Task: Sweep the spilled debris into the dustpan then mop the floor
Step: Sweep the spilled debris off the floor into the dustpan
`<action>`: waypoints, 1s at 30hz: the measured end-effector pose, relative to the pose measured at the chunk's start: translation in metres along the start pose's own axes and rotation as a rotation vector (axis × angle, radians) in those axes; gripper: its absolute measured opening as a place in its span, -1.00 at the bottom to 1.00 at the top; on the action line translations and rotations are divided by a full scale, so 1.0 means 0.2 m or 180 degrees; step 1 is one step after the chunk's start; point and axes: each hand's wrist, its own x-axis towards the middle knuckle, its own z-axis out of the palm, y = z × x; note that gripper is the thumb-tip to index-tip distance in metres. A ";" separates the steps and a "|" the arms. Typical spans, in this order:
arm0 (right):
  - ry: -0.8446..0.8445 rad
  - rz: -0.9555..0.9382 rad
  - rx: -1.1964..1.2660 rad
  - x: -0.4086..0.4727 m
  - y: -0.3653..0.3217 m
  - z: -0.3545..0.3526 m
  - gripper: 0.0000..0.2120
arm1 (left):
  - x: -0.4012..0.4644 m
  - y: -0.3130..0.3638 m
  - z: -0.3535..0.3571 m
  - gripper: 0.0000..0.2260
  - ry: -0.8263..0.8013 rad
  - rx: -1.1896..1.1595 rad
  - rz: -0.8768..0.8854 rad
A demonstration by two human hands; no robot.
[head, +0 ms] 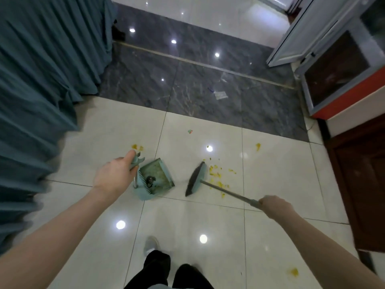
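A light blue dustpan [156, 178] stands on the white floor tiles, its mouth facing right, with a dark clump inside. My left hand [113, 174] grips the top of its upright handle. My right hand [275, 205] holds the metal pole of a blue broom [196, 178], whose dark bristles rest on the floor just right of the dustpan. Yellow debris [217, 176] lies scattered to the right of the broom head, behind it. More yellow spots lie at the far left [137, 147], far right [258, 147] and near right [293, 272].
A teal curtain [41, 80] hangs along the left. Dark marble flooring [187, 84] with a scrap of plastic wrapper [220, 94] lies ahead. A glass-fronted cabinet with a red edge [343, 80] and dark wooden furniture [360, 180] stand on the right. My legs and a shoe [152, 245] are below.
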 end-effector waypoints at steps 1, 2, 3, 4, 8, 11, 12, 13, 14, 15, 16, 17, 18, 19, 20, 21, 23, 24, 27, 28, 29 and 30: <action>-0.0047 0.0037 -0.0020 0.00 0.04 0.00 -0.79 | 0.06 -0.01 0.00 -0.78 -0.0020 0.0026 0.0071; -0.0082 0.0072 -0.0023 -0.01 0.08 -0.01 -0.78 | 0.11 -0.01 0.00 -0.78 -0.0026 0.0044 0.0138; -0.0090 0.0104 0.0017 -0.01 0.12 -0.03 -0.74 | 0.17 0.00 -0.01 -0.78 -0.0031 0.0047 0.0175; -0.0075 0.0131 0.0091 0.00 0.15 -0.07 -0.68 | 0.23 0.00 -0.01 -0.79 -0.0030 0.0034 0.0202; 0.0054 0.0134 0.0353 0.06 0.20 -0.28 -0.62 | 0.46 0.04 -0.04 -0.78 -0.0033 0.0039 0.0319; 0.0089 0.0153 0.0621 0.18 0.16 -0.46 -0.68 | 0.63 0.09 -0.06 -0.77 -0.0031 0.0069 0.0356; 0.0090 0.0145 0.0773 0.24 0.13 -0.52 -0.70 | 0.68 0.11 -0.07 -0.78 -0.0024 0.0092 0.0349; 0.0081 0.0117 0.0906 0.31 0.09 -0.58 -0.70 | 0.74 0.13 -0.08 -0.78 -0.0026 0.0125 0.0324; 0.0083 0.0053 0.1044 0.40 0.06 -0.65 -0.68 | 0.80 0.15 -0.09 -0.78 -0.0022 0.0159 0.0283; 0.0106 -0.0025 0.1192 0.50 0.01 -0.70 -0.65 | 0.86 0.17 -0.10 -0.78 -0.0022 0.0182 0.0233; 0.0140 -0.0105 0.1352 0.61 -0.04 -0.76 -0.65 | 0.92 0.19 -0.11 -0.78 -0.0022 0.0168 0.0194; 0.0175 -0.0159 0.1521 0.72 -0.10 -0.82 -0.69 | 0.98 0.20 -0.12 -0.78 -0.0024 0.0124 0.0159; 0.0179 -0.0197 0.1704 0.83 -0.15 -0.88 -0.73 | 1.04 0.22 -0.13 -0.78 -0.0028 0.0093 0.0126; 0.0153 -0.0205 0.1911 0.94 -0.22 -0.94 -0.74 | 1.10 0.24 -0.14 -0.79 -0.0035 0.0126 0.0093; 0.0112 -0.0222 0.2142 1.03 -0.27 -1.00 -0.69 | 1.17 0.26 -0.15 -0.79 -0.0054 0.0208 0.0059; 0.0076 -0.0252 0.2325 1.11 -0.32 -1.05 -0.62 | 1.23 0.29 -0.16 -0.79 -0.0075 0.0302 0.0023; 0.0024 -0.0345 0.2430 1.28 -0.40 -1.15 -0.56 | 1.36 0.35 -0.16 -0.79 -0.0106 0.0466 0.0009; 0.0009 -0.0406 0.2328 1.36 -0.42 -1.18 -0.61 | 1.43 0.38 -0.16 -0.79 -0.0107 0.0503 0.0036; -0.0120 -0.0476 0.1961 1.53 -0.46 -1.24 -0.72 | 1.60 0.44 -0.14 -0.78 -0.0176 0.0532 0.0181; -0.0178 -0.0439 0.1876 1.56 -0.45 -1.24 -0.72 | 1.64 0.46 -0.13 -0.77 -0.0208 0.0577 0.0222; -0.0228 -0.0377 0.1779 1.57 -0.44 -1.24 -0.70 | 1.68 0.47 -0.12 -0.77 -0.0226 0.0627 0.0276; -0.0263 -0.0288 0.1681 1.57 -0.42 -1.22 -0.69 | 1.71 0.49 -0.11 -0.76 -0.0234 0.0652 0.0343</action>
